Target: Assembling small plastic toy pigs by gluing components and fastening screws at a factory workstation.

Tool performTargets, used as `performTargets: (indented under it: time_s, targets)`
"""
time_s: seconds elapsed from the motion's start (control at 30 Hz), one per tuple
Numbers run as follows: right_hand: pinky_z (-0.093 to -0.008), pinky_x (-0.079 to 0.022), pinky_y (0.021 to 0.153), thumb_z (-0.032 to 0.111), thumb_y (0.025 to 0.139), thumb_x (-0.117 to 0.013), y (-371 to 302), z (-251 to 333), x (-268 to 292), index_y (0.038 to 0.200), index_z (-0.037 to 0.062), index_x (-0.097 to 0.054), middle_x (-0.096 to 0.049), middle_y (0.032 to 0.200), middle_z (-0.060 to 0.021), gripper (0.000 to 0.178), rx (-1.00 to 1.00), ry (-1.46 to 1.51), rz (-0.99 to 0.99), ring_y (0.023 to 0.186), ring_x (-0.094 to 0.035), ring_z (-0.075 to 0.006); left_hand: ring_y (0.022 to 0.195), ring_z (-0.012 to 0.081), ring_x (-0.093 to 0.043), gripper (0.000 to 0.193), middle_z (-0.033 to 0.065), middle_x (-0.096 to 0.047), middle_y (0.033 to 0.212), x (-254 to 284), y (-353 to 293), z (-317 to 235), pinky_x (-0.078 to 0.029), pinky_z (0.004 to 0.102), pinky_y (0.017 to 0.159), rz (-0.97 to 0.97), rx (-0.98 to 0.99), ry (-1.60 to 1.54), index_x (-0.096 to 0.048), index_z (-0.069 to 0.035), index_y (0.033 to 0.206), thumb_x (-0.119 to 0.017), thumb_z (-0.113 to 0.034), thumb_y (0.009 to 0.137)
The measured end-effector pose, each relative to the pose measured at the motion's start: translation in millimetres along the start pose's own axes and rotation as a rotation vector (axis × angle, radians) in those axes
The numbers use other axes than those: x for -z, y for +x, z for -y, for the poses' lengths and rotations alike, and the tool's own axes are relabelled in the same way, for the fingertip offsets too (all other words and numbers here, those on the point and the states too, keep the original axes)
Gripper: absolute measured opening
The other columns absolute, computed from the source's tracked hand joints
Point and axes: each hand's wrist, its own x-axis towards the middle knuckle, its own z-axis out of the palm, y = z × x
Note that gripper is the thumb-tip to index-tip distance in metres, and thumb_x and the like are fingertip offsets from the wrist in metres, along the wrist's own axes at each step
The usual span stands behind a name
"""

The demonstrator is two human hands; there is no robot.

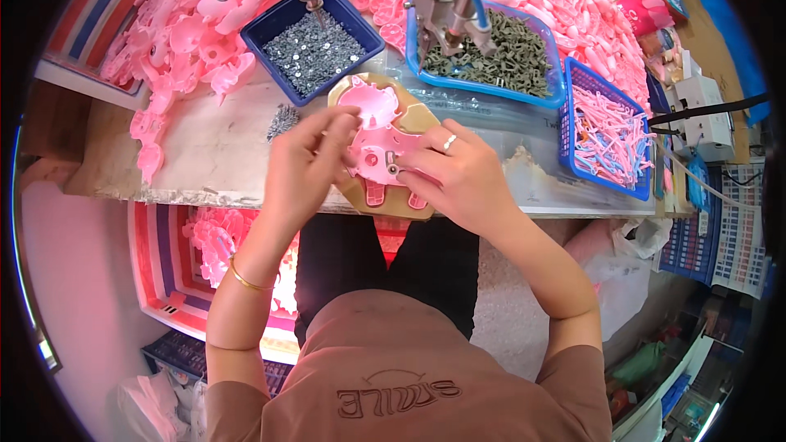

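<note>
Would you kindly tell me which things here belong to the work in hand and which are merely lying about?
In hand:
- left hand and right hand on the pink pig-shaped plastic shell
- tan wooden jig beneath it

Lying about:
- dark blue tray of silver screws
- light blue tray of grey parts
- blue basket of pink plastic sticks

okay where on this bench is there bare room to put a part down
Bare bench lies left of the left hand, below the blue screw tray. A narrower strip runs right of the right hand, below the basket of pink sticks. The back is crowded.
</note>
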Motion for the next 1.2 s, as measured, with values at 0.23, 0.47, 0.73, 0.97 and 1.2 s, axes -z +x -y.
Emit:
performTargets:
  time_s: [0.23,0.47,0.73,0.97,1.2]
  targets:
    - [-0.0366,-0.048,0.071,0.016,0.073,-0.076,8,-15,-22,0.085,0.0086,-0.072,-0.06,0.08,-0.0037,0.015,-0.09,0.04,0.021,0.079,-0.06,-0.0239,0.068,0.0151,-0.062,0.017,0.0089,-0.07,0.086,12,-12,17,-0.047,0.029,0.059,-0.148,-0.278,0.325,-0.07,-0.003,0.104,-0.061,-0.014,0.095]
    - [-0.0363,-0.046,0.073,0.018,0.074,-0.075,11,-9,-11,0.085,0.0093,-0.072,-0.061,0.082,-0.0036,0.014,-0.032,-0.071,0.068,0.081,-0.059,-0.0236,0.071,0.0251,-0.061,0.011,0.0095,-0.068,0.082,8,-13,25,-0.049,0.0348,0.063,-0.183,-0.478,0.475,-0.072,-0.006,0.099,-0.065,-0.011,0.091]
    - [-0.0392,-0.047,0.076,0.017,0.074,-0.073,19,-14,-30,0.083,0.0059,-0.067,-0.059,0.086,-0.0058,0.015,-0.005,-0.03,0.158,0.084,-0.058,-0.027,0.089,0.0264,-0.061,0.013,0.0077,-0.07,0.09,5,-13,24,-0.049,0.0357,0.077,-0.075,-0.561,0.561,-0.07,-0.003,0.099,-0.065,-0.003,0.087]
    - [-0.04,-0.049,0.076,0.014,0.074,-0.072,22,-15,-30,0.084,0.0056,-0.067,-0.06,0.087,-0.0068,0.013,-0.005,0.017,0.161,0.084,-0.06,-0.029,0.099,0.0301,-0.062,0.015,0.0089,-0.07,0.102,3,-10,28,-0.05,0.0382,0.085,-0.036,-0.666,0.615,-0.069,-0.003,0.098,-0.067,-0.003,0.084]
    - [-0.04,-0.05,0.077,0.014,0.074,-0.073,21,-20,-31,0.082,0.0052,-0.067,-0.06,0.085,-0.0072,0.013,0.003,0.051,0.18,0.084,-0.061,-0.0285,0.101,0.0307,-0.062,0.014,0.0102,-0.069,0.102,6,-7,29,-0.05,0.0385,0.087,-0.041,-0.663,0.63,-0.069,-0.002,0.098,-0.067,-0.003,0.084]
